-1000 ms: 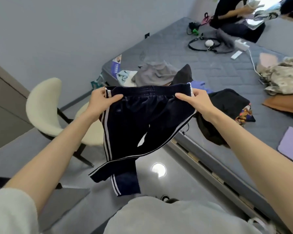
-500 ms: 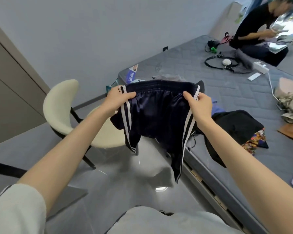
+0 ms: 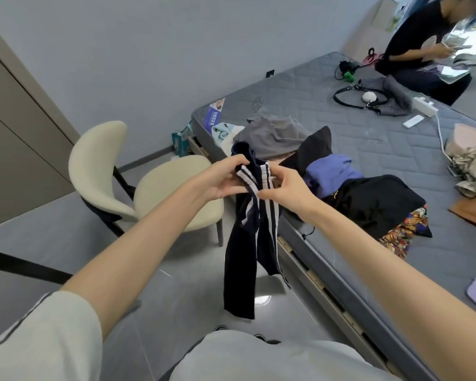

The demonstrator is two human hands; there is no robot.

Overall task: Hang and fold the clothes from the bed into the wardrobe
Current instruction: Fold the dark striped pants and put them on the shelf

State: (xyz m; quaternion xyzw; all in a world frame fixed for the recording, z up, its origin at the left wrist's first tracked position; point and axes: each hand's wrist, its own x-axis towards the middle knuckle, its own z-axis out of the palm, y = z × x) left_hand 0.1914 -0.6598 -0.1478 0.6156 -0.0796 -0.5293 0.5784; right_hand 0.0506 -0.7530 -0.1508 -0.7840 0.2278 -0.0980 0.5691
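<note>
Navy fabric with white side stripes makes up the shorts (image 3: 243, 251), which hang in the air over the grey floor (image 3: 176, 284), just off the near edge of the bed (image 3: 368, 133); the waistband is bunched together at the top so that the two striped sides lie against each other, and the legs droop in a narrow doubled column, the lower hem clear of the floor; the left hand (image 3: 220, 180) grips the gathered waistband from the left, thumb and fingers curled round it; the right hand (image 3: 289, 188) pinches the same band from the right, fingertips on the white stripes, the two hands nearly touching.

Along the left edge stands a beige door panel (image 3: 19, 149); a cream chair (image 3: 160, 188) sits between it and the bed, its seat just left of the hanging shorts, with bare floor in front of it and beneath the shorts; the bed's wooden rail (image 3: 313, 281) runs diagonally close on their right; near the mattress corner lie a grey garment (image 3: 272, 133), a black garment (image 3: 313, 149), a blue-purple garment (image 3: 330, 171), a larger black garment (image 3: 377, 199) draping over the bed's edge, and a patterned cloth (image 3: 404, 229); beyond them the quilted surface lies bare; a second person (image 3: 418, 50) sits at the far right corner.
</note>
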